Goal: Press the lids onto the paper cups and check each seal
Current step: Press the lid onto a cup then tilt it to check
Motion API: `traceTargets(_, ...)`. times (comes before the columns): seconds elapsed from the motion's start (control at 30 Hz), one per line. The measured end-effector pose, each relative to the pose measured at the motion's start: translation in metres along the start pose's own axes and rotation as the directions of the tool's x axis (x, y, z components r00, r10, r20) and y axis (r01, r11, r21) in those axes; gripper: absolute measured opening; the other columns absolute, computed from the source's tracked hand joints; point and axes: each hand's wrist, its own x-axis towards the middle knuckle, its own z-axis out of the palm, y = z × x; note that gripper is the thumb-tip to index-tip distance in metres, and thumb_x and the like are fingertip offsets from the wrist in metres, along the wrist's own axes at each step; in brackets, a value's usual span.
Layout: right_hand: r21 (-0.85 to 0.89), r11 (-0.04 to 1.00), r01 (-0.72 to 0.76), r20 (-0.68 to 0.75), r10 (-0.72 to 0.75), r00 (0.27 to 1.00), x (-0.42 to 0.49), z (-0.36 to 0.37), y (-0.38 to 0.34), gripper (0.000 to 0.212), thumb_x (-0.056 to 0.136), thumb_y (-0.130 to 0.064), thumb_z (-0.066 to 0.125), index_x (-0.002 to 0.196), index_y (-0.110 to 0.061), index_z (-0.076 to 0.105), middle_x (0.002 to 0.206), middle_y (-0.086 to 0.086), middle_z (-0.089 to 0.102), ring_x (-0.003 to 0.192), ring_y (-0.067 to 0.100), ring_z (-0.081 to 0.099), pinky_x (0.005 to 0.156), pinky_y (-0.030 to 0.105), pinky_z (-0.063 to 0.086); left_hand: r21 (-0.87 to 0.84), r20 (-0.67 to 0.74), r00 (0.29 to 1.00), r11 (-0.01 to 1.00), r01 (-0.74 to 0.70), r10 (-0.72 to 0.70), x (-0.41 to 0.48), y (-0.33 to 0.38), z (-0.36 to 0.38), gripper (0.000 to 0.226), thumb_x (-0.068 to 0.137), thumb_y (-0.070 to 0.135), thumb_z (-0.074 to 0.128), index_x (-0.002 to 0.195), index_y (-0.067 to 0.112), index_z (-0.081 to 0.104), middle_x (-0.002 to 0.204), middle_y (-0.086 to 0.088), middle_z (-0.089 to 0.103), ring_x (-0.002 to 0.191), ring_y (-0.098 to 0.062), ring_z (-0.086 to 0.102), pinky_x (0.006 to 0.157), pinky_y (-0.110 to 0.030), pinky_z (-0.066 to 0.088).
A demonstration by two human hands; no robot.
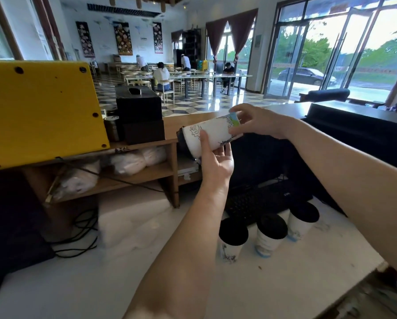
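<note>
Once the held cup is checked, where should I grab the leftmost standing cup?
Best grip the leftmost cup round its paper wall, just below the black lid, coming from its open left side. It stands upright and tapers downward, and the middle cup stands close on its right. The left hand and right hand hold the held cup.

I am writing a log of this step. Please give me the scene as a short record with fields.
held cup: on its side in the air, black lid on, lid end to the left
left hand: grips the cup from below, near the lid
right hand: fingers pinch the cup's base
standing cups: three, upright on the counter, all lidded
behind them: keyboard
</note>
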Motion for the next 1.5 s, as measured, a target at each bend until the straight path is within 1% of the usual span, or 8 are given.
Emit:
traceTargets(0.2, -0.328, 0.936, 0.124, 0.186, -0.065, 0.980, 0.003, 0.002, -0.012, 0.069, 0.082, -0.024, 0.071, 0.140, -0.030, 0.035, 0.131, -0.005, 0.049, 0.116, 0.010, 0.046, 0.094, 0.020, 0.033, 0.472, 0.158, 0.983, 0.868, -0.156, 0.090, 0.006, 0.011, -0.009, 0.056, 0.085, 0.012, 0.065, 0.136, 0.010, 0.043, 0.133, -0.012, 0.056, 0.111, -0.017, 0.059, 0.092, -0.027, 0.048)
traceTargets(0.4, -0.194, 0.976, 0.098, 0.257, -0.045, 0.965, 0.004, 0.006, -0.023, 0.067, 0.081, -0.017, 0.072, 0.138, -0.025, 0.039, 0.138, -0.003, 0.049, 0.124, 0.015, 0.047, 0.104, 0.034, 0.037, 0.828, 0.380, 0.925, 0.446, -0.340, 0.001, 0.018, 0.052, -0.003, 0.062, 0.077, 0.010, 0.072, 0.133, 0.005, 0.045, 0.129, -0.017, 0.058, 0.118, -0.029, 0.056, 0.102, -0.049, 0.044)
traceTargets(0.63, 0.153, 0.980, 0.126, 0.156, -0.150, 0.976, -0.002, 0.023, -0.035, 0.061, 0.078, -0.003, 0.071, 0.132, -0.014, 0.044, 0.123, -0.004, 0.057, 0.101, 0.001, 0.059, 0.076, 0.012, 0.051, 0.897, 0.442, 0.892, 0.075, -0.436, -0.091, 0.014, 0.099, 0.026, 0.056, 0.073, 0.017, 0.077, 0.123, 0.009, 0.054, 0.122, -0.011, 0.062, 0.112, -0.025, 0.059, 0.096, -0.047, 0.049)
traceTargets(0.8, 0.382, 0.914, 0.134, -0.017, -0.138, 0.990, -0.005, 0.052, -0.036, 0.062, 0.079, -0.003, 0.071, 0.133, -0.007, 0.041, 0.132, 0.010, 0.053, 0.114, 0.026, 0.059, 0.097, 0.040, 0.050, 0.903, 0.424, 0.900, -0.034, -0.429, -0.102, 0.010, 0.119, 0.041, 0.064, 0.067, 0.034, 0.081, 0.122, 0.022, 0.050, 0.112, 0.005, 0.060, 0.099, -0.011, 0.062, 0.066, -0.021, 0.054)
traceTargets(0.93, 0.466, 0.874, 0.139, -0.067, -0.122, 0.990, -0.004, 0.056, -0.048, 0.061, 0.081, -0.005, 0.069, 0.133, -0.005, 0.039, 0.132, 0.010, 0.052, 0.114, 0.024, 0.058, 0.081, 0.025, 0.054, 0.920, 0.379, 0.898, -0.014, -0.392, -0.224, 0.007, 0.136, 0.046, 0.058, 0.060, 0.037, 0.083, 0.111, 0.026, 0.058, 0.112, 0.000, 0.065, 0.100, -0.014, 0.067, 0.075, -0.029, 0.056)
traceTargets(1.07, 0.455, 0.882, 0.125, -0.089, -0.095, 0.991, -0.001, 0.062, -0.056, 0.064, 0.079, -0.008, 0.072, 0.133, -0.007, 0.039, 0.135, 0.012, 0.047, 0.117, 0.025, 0.055, 0.087, 0.034, 0.053, 0.932, 0.347, 0.901, -0.011, -0.362, -0.260, 0.005, 0.149, 0.046, 0.062, 0.059, 0.034, 0.081, 0.114, 0.023, 0.055, 0.118, -0.004, 0.062, 0.107, -0.020, 0.063, 0.090, -0.040, 0.053)
traceTargets(1.3, 0.486, 0.870, 0.089, -0.081, -0.056, 0.995, 0.014, 0.121, -0.039, 0.079, 0.071, -0.005, 0.079, 0.136, -0.012, 0.034, 0.125, 0.001, 0.055, 0.110, 0.020, 0.058, 0.087, 0.037, 0.055, 0.953, 0.274, 0.940, -0.075, -0.295, -0.205, 0.003, 0.169, 0.008, 0.038, 0.076, 0.017, 0.075, 0.100, 0.039, 0.055, 0.100, 0.016, 0.059, 0.078, 0.011, 0.064, 0.054, -0.007, 0.049)
traceTargets(1.5, 0.499, 0.866, -0.020, 0.040, 0.000, 0.999, 0.016, 0.206, -0.003, 0.080, 0.069, -0.005, 0.079, 0.135, -0.017, 0.034, 0.115, -0.006, 0.058, 0.104, 0.009, 0.059, 0.077, 0.022, 0.055, 0.986, 0.129, 0.983, -0.089, -0.141, -0.134, -0.002, 0.194, -0.078, 0.060, 0.064, 0.025, 0.082, 0.116, 0.034, 0.054, 0.115, 0.011, 0.063, 0.107, -0.009, 0.060, 0.080, -0.025, 0.053)
